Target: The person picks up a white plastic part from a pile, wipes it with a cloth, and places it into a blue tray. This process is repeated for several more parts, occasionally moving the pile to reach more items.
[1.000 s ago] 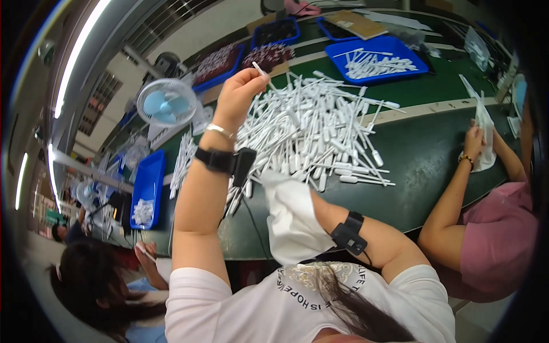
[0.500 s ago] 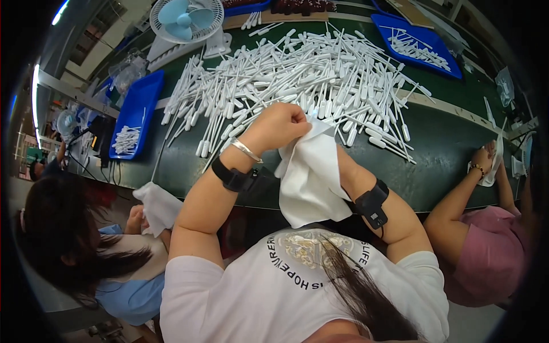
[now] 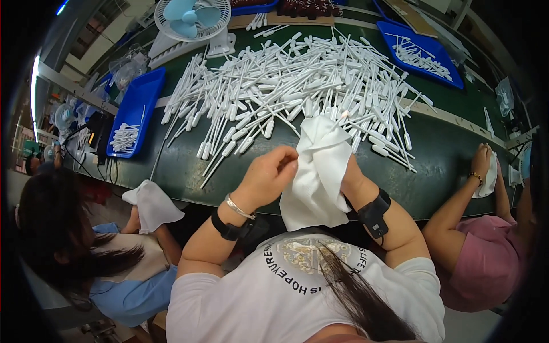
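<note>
A white cloth [image 3: 320, 166] hangs in folds in front of me, over the near edge of the green table. My left hand [image 3: 271, 174] is closed at the cloth's left edge, its curled fingertips against the fabric. My right hand [image 3: 353, 176] is behind the cloth on the other side. The cloth covers its fingers, so I cannot tell how they are closed or what they hold. Just beyond lies a wide heap of white plastic droppers [image 3: 303, 86], with long thin stems and bulb ends.
Blue trays with some droppers stand at the left [image 3: 135, 114] and back right [image 3: 423, 54]. A fan [image 3: 186, 17] with pale blue blades is at the back left. A person on the left holds a white cloth [image 3: 153, 206]; another person's hands [image 3: 482, 163] are at the right, also with cloth.
My left hand has come down and nearer to me, from the cloth's top to its left edge. The cloth's top now bunches upward over my right hand.
</note>
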`<state>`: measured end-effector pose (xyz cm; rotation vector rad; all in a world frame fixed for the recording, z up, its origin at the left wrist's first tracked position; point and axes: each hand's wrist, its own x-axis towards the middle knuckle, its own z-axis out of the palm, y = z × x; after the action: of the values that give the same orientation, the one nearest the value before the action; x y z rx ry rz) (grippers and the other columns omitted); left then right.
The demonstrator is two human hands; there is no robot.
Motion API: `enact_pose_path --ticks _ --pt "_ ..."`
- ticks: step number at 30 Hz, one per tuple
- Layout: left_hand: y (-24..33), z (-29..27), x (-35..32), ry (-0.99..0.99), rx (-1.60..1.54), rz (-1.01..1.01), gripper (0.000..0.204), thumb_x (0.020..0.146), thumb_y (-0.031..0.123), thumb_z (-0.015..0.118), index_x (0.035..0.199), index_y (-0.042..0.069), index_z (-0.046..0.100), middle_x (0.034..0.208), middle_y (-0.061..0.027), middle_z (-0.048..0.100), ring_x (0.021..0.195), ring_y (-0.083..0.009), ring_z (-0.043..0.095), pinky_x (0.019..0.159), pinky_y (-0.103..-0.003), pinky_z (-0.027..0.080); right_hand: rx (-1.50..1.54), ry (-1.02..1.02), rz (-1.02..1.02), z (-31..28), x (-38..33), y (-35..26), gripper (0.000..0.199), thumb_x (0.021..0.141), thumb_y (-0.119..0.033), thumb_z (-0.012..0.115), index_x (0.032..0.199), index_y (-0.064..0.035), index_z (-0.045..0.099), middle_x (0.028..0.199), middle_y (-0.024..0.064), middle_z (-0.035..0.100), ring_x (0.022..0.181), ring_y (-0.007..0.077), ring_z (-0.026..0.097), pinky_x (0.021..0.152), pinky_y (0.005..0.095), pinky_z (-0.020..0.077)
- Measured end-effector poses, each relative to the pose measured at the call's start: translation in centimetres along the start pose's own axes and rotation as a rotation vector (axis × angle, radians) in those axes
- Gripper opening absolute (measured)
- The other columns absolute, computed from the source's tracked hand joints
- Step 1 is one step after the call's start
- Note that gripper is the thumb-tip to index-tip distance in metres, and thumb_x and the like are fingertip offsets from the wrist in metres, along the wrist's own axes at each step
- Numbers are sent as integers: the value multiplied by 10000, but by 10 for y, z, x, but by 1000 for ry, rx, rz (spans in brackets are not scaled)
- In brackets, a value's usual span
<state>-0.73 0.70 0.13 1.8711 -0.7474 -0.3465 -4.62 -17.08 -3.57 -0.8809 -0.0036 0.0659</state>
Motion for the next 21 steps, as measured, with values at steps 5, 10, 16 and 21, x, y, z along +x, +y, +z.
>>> enact_pose_path --ticks 5,10,16,21 --pt "-3 10 0 33 152 17 169 784 59 542 934 -14 518 751 -48 592 632 -66 537 572 -207 432 -287 63 -114 5 -2 6 278 782 -89 563 1051 -49 504 936 33 547 822 111 537 692 248 463" --pt "-7 1 -1 25 74 -63 168 777 67 567 916 -16 522 717 -42 591 599 -63 532 539 -204 426 -487 10 -114 0 -1 7 341 774 -55 567 1100 -36 469 980 43 539 856 124 534 727 257 463" --pt "-10 -26 -9 23 -310 -269 124 768 59 596 848 -6 528 684 -29 577 564 -49 506 507 -183 407 -228 -65 13 -10 8 8 411 784 -66 562 1169 -36 421 1050 66 519 916 147 525 772 274 454" --pt "-6 -34 -20 170 -122 -144 86 761 29 592 794 6 516 662 -41 568 537 -53 498 491 -175 405 -128 41 -24 -2 6 -3 458 805 -133 547 1219 -42 372 1106 78 490 971 164 501 824 300 426"
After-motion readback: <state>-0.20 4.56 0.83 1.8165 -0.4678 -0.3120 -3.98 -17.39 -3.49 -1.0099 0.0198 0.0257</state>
